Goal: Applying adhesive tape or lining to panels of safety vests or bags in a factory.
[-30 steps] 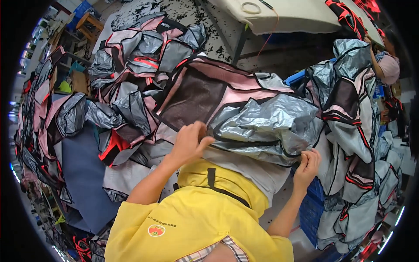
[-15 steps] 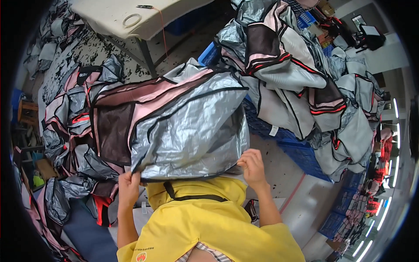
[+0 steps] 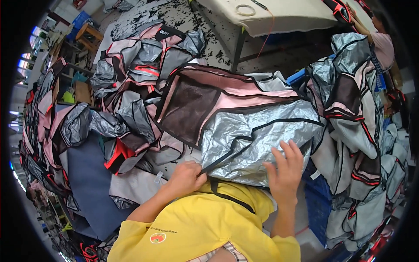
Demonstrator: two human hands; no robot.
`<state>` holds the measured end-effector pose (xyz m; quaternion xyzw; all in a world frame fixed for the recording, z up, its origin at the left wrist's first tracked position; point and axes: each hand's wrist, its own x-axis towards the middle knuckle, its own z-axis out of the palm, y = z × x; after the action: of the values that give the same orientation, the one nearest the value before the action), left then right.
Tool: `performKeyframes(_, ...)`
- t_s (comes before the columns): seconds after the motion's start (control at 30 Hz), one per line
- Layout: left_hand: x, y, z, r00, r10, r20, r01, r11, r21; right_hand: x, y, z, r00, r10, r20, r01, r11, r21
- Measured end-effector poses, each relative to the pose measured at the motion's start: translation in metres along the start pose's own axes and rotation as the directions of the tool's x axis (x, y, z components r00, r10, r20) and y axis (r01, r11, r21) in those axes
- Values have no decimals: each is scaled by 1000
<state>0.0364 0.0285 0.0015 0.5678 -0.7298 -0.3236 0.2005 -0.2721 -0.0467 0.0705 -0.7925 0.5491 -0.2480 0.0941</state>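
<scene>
Across my lap and the work surface ahead lies a silver-lined fabric bag (image 3: 266, 139), turned partly inside out, with pink panels, a dark mesh pocket and black-bound edges. My left hand (image 3: 185, 178) is closed on the black binding at its near left corner, pulling a fold up. Fingers apart, my right hand (image 3: 286, 174) hovers over or lightly touches the crinkled silver lining near the right edge; contact is hard to make out. It grips nothing. The bag's near edge rests against my yellow clothing.
Similar unfinished bags (image 3: 144, 65) are heaped at the left, with more (image 3: 349, 113) piled at the right over blue crates (image 3: 316, 201). Ahead stands a cream-topped table (image 3: 288, 22) with a ring of tape on it. Another person (image 3: 382, 43) is at the far right.
My right hand has released the near right edge of the bag and opened. My left hand keeps its hold, now lifting a fold of binding. The view has swung left.
</scene>
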Motion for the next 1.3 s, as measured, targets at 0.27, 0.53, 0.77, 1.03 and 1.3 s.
performKeyframes(0.27,-2,9,-14,982,-172,80,151,964,221,-74,36,89,894,21,448,31,994,-109)
performKeyframes(0.53,118,60,-57,991,76,-110,-32,933,360,-77,17,79,854,104,510,-25,987,-160)
performKeyframes(0.77,151,22,24,948,263,179,-308,900,310,-82,17,73,926,61,372,-27,995,-94)
performKeyframes(1.03,114,26,14,964,260,62,-266,958,111,5,61,23,991,69,112,-22,928,-372)
performKeyframes(1.3,105,33,26,949,316,1,-314,943,113,3,97,34,991,-4,136,22,990,-136)
